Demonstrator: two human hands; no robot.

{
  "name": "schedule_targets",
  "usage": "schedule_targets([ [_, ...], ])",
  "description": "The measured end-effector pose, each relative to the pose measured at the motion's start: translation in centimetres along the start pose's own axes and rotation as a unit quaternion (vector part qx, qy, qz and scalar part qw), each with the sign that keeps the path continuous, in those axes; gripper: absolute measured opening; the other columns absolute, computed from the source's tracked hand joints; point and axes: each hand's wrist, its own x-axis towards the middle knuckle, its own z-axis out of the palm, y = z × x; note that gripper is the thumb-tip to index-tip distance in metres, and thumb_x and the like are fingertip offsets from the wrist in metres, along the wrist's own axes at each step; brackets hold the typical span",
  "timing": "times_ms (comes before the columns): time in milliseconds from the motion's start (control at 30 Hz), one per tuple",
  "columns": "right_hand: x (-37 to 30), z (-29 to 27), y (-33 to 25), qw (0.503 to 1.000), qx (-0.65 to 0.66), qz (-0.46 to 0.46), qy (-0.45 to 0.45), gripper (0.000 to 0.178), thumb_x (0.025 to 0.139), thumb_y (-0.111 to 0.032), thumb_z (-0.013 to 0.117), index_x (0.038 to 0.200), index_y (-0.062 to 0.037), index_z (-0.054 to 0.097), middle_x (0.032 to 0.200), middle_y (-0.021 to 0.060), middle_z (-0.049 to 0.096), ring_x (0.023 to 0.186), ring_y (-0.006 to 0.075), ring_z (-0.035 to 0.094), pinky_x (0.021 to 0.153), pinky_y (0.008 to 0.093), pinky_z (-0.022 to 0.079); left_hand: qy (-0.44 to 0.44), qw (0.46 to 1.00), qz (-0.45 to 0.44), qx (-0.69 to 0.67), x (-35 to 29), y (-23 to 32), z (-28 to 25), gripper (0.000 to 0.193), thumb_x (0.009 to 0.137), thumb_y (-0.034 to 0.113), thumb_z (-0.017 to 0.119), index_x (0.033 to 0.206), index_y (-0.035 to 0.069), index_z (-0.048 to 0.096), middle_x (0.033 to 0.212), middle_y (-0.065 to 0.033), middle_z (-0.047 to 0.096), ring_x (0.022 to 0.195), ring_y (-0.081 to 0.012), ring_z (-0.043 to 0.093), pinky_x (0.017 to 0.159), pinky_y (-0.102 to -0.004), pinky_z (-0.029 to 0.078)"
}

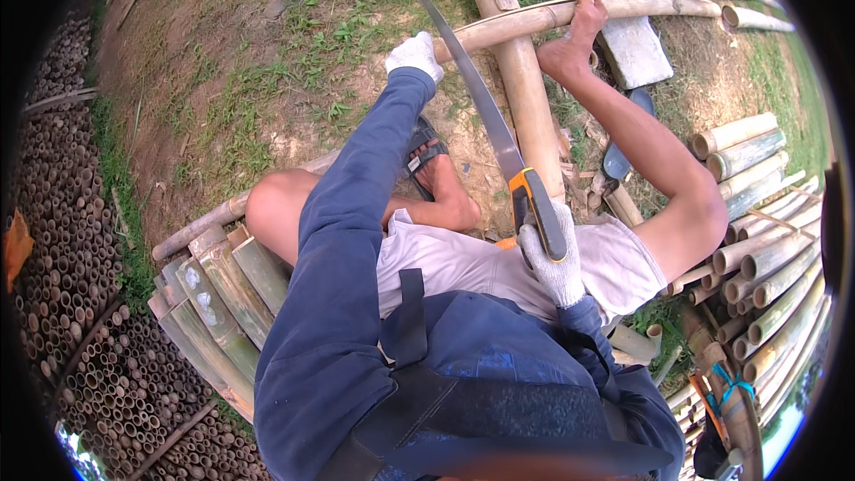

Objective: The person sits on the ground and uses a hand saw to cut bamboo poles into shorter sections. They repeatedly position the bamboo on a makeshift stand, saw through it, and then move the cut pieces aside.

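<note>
My right hand (554,256), in a white knitted glove, is wrapped around the orange and dark grey handle of a handsaw (488,111). The long blade points up and left, crossing in front of a bamboo pole (646,6). Whether its teeth touch the pole I cannot tell. My left hand (414,57), gloved too, is closed around the pole's left end, just left of the blade. Under the pole runs a thicker bamboo support (527,98). My bare right foot (574,46) presses on the pole, right of that support.
Cut bamboo lengths lie stacked at right (744,160) and beside my left leg (223,294). A large stack of bamboo (67,240) shows its ends at far left. Near my right foot are a concrete block (636,52) and a loose sandal (616,161). My left foot wears a sandal (426,154).
</note>
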Motion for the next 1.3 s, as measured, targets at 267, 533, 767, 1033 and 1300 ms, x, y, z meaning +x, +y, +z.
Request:
schedule_targets([
  [267, 1.0, -3.4, -2.4, 0.989, -0.090, -0.079, 0.085, 0.053, 0.090, -0.004, 0.074, 0.140, -0.0009, 0.058, 0.129, 0.0163, 0.060, 0.121, 0.0326, 0.060, 0.106, 0.0425, 0.047, -0.140, 0.969, 0.123, -0.164, 2.9, -2.6, -0.6, 0.102, 0.068, 0.053, 0.094, 0.149, 0.002, 0.058, 0.136, -0.0228, 0.070, 0.126, -0.0368, 0.067, 0.110, -0.0415, 0.051],
  [533, 1.5, -4.5, -4.3, 0.984, -0.012, -0.025, 0.177, 0.049, 0.091, -0.003, 0.068, 0.139, -0.0009, 0.059, 0.127, 0.0141, 0.058, 0.116, 0.0282, 0.060, 0.104, 0.0409, 0.047, -0.018, 0.980, 0.197, -0.009, 1.8, 2.0, -2.9, 0.111, 0.067, 0.053, 0.093, 0.159, 0.011, 0.045, 0.140, -0.0221, 0.064, 0.128, -0.0412, 0.063, 0.111, -0.0479, 0.052],
  [767, 2.7, -5.5, -5.2, 0.977, 0.080, -0.017, 0.196, 0.035, 0.092, 0.001, 0.065, 0.126, 0.0036, 0.057, 0.095, 0.0056, 0.061, 0.080, 0.0153, 0.060, 0.077, 0.0355, 0.052, 0.052, 0.991, 0.125, -0.013, 5.6, 6.1, -4.8, 0.135, 0.062, 0.080, 0.085, 0.160, -0.001, 0.039, 0.153, -0.0249, 0.052, 0.142, -0.0431, 0.051, 0.119, -0.0480, 0.045],
  [1033, 4.4, -3.0, -3.2, 0.982, 0.083, -0.007, 0.170, 0.034, 0.090, -0.006, 0.070, 0.122, 0.0015, 0.062, 0.114, 0.0127, 0.060, 0.105, 0.0275, 0.059, 0.097, 0.0424, 0.047, -0.132, 0.984, 0.106, 0.049, 1.5, 0.8, -2.7, 0.072, 0.077, 0.056, 0.083, 0.128, 0.008, 0.069, 0.125, -0.0202, 0.075, 0.118, -0.0335, 0.073, 0.101, -0.0477, 0.056],
  [1300, 5.6, -0.4, -2.5, 0.986, -0.074, -0.116, 0.096, 0.049, 0.091, -0.007, 0.074, 0.137, 0.0001, 0.058, 0.131, 0.0188, 0.060, 0.120, 0.0357, 0.060, 0.107, 0.0454, 0.046, 0.068, 0.993, 0.081, -0.047, 3.8, -0.7, -4.0, 0.049, 0.078, 0.029, 0.082, 0.122, 0.012, 0.068, 0.115, -0.0196, 0.075, 0.110, -0.0389, 0.073, 0.095, -0.0494, 0.058],
])
